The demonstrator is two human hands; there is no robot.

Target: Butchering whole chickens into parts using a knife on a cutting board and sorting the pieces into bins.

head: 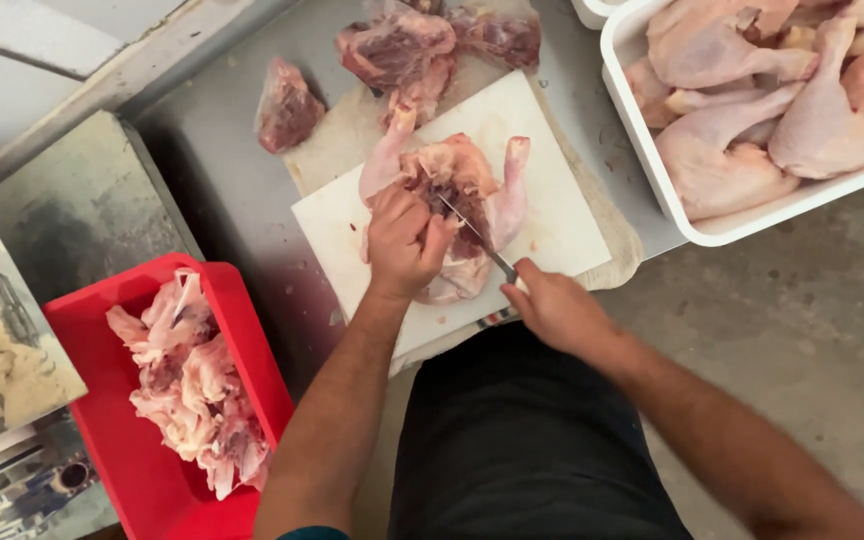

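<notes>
Both forearms are bare from the elbow down, with no watch, band or glove on the left hand [402,245] or the right hand [557,310], and no ring shows on the fingers [392,205]. At the near edge, by the left elbow, a thin strip of dark teal sleeve hem [314,534] shows. Between the two arms the front of the body is covered by plain black cloth [522,440], smooth and without print, buttons or pockets in view.

From my feed, a red bin [242,330] of chicken skin and trimmings [192,385] at left, white tub [652,150] of raw plucked chickens [752,90] (upper right), dark carcass pieces [402,50] on the steel counter [222,180], concrete floor [802,310].
</notes>
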